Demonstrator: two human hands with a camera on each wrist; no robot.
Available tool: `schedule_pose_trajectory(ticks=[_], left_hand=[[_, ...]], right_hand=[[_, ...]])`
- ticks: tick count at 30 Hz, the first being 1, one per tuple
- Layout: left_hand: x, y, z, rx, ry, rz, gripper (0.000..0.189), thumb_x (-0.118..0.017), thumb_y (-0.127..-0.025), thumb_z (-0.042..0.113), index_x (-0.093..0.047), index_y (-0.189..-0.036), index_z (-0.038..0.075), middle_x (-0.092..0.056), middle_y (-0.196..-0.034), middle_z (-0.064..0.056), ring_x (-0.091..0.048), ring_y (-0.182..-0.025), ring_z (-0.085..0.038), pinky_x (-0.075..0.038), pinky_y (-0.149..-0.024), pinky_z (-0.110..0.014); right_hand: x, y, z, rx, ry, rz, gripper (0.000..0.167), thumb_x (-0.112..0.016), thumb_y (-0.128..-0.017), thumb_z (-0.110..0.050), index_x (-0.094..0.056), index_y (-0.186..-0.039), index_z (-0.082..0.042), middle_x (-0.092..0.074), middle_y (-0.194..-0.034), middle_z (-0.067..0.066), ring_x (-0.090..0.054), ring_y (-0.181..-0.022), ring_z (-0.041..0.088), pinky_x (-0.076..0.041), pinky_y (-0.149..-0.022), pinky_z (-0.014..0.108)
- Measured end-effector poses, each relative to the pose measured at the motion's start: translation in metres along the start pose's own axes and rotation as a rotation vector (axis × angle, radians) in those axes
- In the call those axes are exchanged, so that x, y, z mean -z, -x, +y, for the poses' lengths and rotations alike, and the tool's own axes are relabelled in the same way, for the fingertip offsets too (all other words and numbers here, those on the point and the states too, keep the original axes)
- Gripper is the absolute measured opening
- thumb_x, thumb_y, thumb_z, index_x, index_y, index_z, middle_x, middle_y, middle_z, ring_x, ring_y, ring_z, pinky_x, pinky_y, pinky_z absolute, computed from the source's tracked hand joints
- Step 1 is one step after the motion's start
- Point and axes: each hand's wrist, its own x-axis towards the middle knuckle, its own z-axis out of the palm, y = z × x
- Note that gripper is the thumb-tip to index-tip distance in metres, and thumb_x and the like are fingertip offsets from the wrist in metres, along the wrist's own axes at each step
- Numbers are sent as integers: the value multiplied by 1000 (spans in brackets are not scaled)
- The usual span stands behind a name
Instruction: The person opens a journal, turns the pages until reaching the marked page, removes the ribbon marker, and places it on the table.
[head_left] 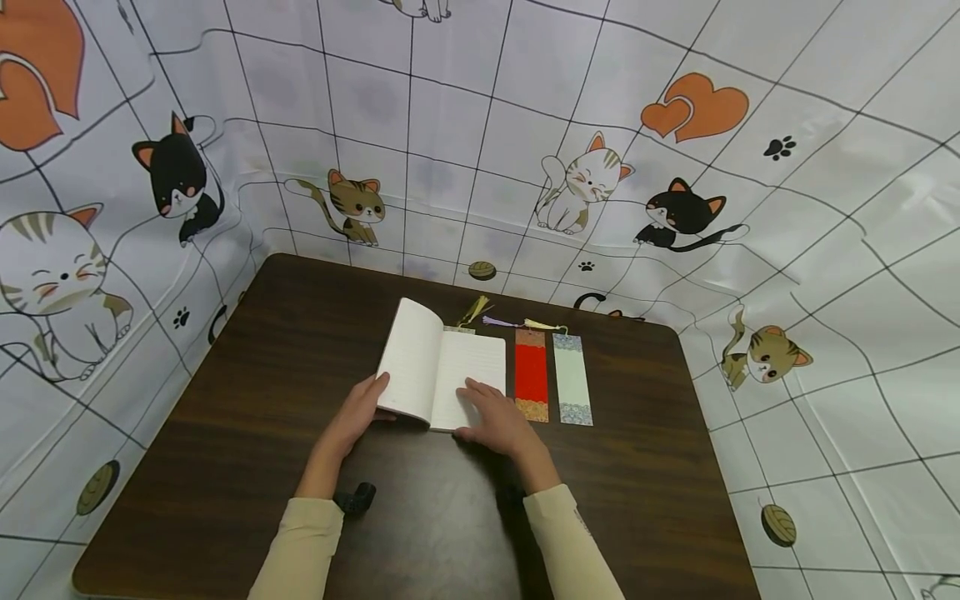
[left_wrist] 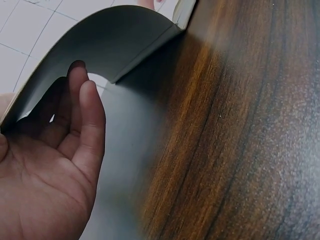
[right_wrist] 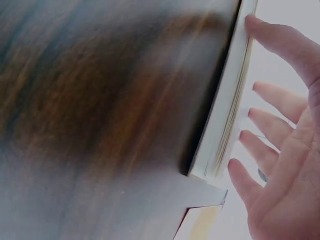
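An open notebook with pale pages lies on the dark wooden table, its left side lifted and bowed. My left hand holds that raised side, thumb on the page and fingers beneath. From the left wrist view, the dark underside of the cover arches over the fingers of this hand. On the lower part of the right-hand page rests my right hand, fingers spread. In the right wrist view, its thumb touches the edge of the page stack.
Right of the notebook lie a red bookmark and a pale green bookmark, both tasselled. Another yellowish tassel sticks out behind the notebook's top edge. A cat-patterned white curtain surrounds the wooden table.
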Motion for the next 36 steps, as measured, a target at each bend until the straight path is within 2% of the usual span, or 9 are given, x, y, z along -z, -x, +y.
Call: schedule_pose_trajectory(ticks=[5,11,19,25,29,33,36], left_hand=[[1,0,1,1,-2,-10,73,-35,-117,55,-36,-166,1,-59,-152,-26,-63,-131,-30,-59,-104,-44],[1,-1,0,-2,-8,-11,72,-34,-117,53,-37,-165,-1,-59,-151,-27,-64,-128,-26,-59,-102,-40],[1,1,0,-11,-1,-5,70,-34,-118,51,-40,-164,-2,-60,-150,-27,-65,-127,-26,-58,-106,-48],[0,1,-2,-6,-9,-12,70,-34,-118,51,-39,-164,-2,-60,-151,-26,-64,-129,-26,-58,-105,-44],[0,0,-4,-1,-27,-1,71,-33,-117,53,-41,-163,0,-62,-149,-25,-64,-127,-24,-58,-104,-42],[0,0,-3,-2,-34,1,72,-33,-117,56,-42,-163,1,-62,-150,-24,-63,-130,-27,-56,-106,-43],[0,0,-3,-5,-32,-4,73,-32,-117,56,-40,-165,1,-60,-152,-24,-61,-134,-30,-56,-108,-46]], right_hand=[[5,2,-2,0,-27,-35,73,-79,-97,-39,-52,-162,-20,-40,-174,5,-40,-159,32,-36,-128,59],[10,6,-5,12,-57,-69,66,-76,-101,-36,-53,-161,-19,-40,-174,5,-37,-162,30,-34,-130,56],[9,8,-3,34,-82,-62,60,-72,-104,-34,-56,-159,-18,-40,-174,5,-37,-162,29,-33,-130,55],[7,15,0,48,-114,-16,44,-69,-106,-21,-65,-148,-12,-52,-166,9,-49,-154,31,-40,-127,53],[4,20,2,39,-81,32,35,-67,-107,-16,-69,-141,-13,-60,-159,7,-57,-148,29,-45,-123,50],[4,23,3,28,-23,84,33,-69,-104,-13,-72,-138,-15,-63,-155,8,-58,-145,30,-46,-123,50],[6,22,4,-3,-14,136,40,-73,-101,-11,-70,-140,-17,-59,-159,9,-54,-148,33,-43,-124,55]])
